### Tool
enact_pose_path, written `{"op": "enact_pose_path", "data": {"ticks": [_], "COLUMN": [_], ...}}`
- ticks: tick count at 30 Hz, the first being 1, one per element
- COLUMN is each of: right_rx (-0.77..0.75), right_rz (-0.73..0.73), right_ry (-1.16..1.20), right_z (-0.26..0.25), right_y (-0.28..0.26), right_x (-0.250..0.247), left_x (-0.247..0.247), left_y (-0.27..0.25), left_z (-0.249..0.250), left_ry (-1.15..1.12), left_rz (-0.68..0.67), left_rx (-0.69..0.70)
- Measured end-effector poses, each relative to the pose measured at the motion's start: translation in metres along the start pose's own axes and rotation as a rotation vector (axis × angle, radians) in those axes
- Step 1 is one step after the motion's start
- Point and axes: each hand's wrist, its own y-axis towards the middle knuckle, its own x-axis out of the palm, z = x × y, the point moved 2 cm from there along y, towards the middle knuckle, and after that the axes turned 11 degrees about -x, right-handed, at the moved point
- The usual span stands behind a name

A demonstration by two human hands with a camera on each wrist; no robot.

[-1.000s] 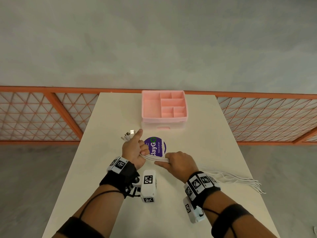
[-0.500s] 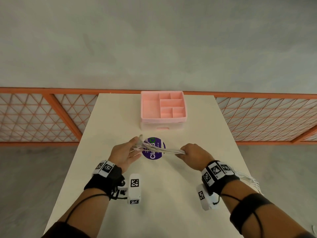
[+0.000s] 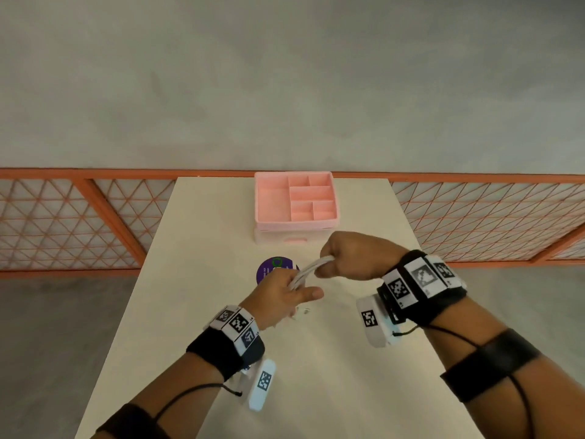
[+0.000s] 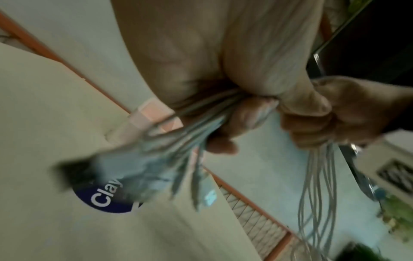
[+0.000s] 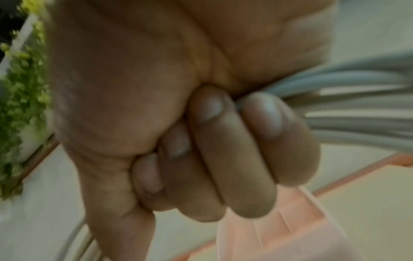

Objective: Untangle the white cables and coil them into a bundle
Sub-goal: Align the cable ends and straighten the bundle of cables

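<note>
Several white cables [image 3: 308, 270] run as one short strand between my two hands above the table [image 3: 196, 299]. My left hand [image 3: 285, 293] grips the plug ends of the cables [image 4: 185, 136], which fan out below its fingers; a plug tip shows under the hand [image 3: 304, 310]. My right hand [image 3: 345, 256] is a fist closed round the cables [image 5: 357, 98], raised in front of the pink box. The long tails hang down from the right fist [image 4: 317, 190] in the left wrist view. Both wrist views are blurred.
A pink compartment box [image 3: 296, 198] stands at the table's far middle, on a pale drawer base. A round purple sticker [image 3: 269, 270] lies just beyond my left hand. An orange lattice railing [image 3: 95, 217] runs behind the table, grey floor on both sides.
Both hands rose off the table and came closer together. My right hand swung forward toward the pink box, drawing the cable tails off the table's right side. My left hand moved right over the sticker.
</note>
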Motion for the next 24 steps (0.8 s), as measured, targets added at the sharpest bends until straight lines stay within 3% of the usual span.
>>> {"op": "enact_pose_path", "data": {"ticks": [3,8,11,14,16,19,24], "right_rx": [0.002,0.002,0.068,0.101,0.051,-0.071,-0.180], "right_rz": [0.096,0.293,0.396,0.364,0.382,0.559,0.811], "right_ry": [0.024,0.123,0.077,0.009,0.068,0.201,0.031], "right_z": [0.005,0.023,0.044,0.056,0.054,0.044,0.027], "right_y": [-0.006,-0.001,0.007,0.015,0.019,0.021,0.022], "right_x": [-0.027,-0.038,-0.017,0.020,0.040,0.055,0.044], "left_x": [0.005,0.017,0.014,0.002,-0.007,-0.011,-0.007], "left_y": [-0.004,-0.008,-0.012,-0.010,-0.009,-0.009,-0.015], "left_z": [0.000,0.024,0.038,0.045,0.043,0.040,0.034], "left_ry": [0.000,-0.339,-0.566,-0.757,-0.860,-0.926,-0.896], "left_rz": [0.012,-0.117,-0.152,-0.200,-0.244,-0.280,-0.176], "left_rx": [-0.039,-0.061,-0.085,-0.103,-0.104,-0.071,-0.143]}}
